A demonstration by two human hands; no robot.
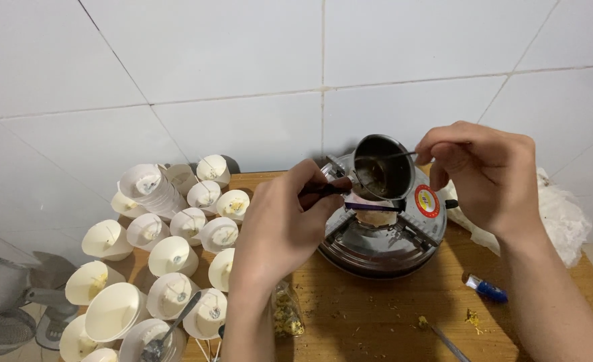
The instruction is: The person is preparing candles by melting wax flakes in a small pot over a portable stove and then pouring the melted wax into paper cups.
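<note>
- At the back edge of the wooden table (377, 315), your left hand (280, 224) is closed around the dark handle of a small metal pot (382, 167), holding it tilted above the round gas burner (384, 238).
- Your right hand (488, 177) pinches a thin metal stirring rod (394, 155) between thumb and fingertips; its far end reaches into the pot's mouth.
- A pale lump (377, 218) sits on the burner's supports directly under the pot. Whether a flame is lit cannot be told.
- Paper cups (176, 255) with wicks crowd the left end of the table, some tipped on their sides; a spoon (169, 332) rests in one near the front left corner.
- A small jar of dried flowers (286, 312) stands just beside your left forearm, near the front edge.
- A blue-handled tool (484, 289) lies toward the right edge; a crumpled plastic bag (565, 214) sits at the back right corner.
- Risks, as I judge them: the pot's tilt could spill its contents onto the burner; your left elbow could knock the jar or cups; the metal rod may conduct heat to your fingers.
</note>
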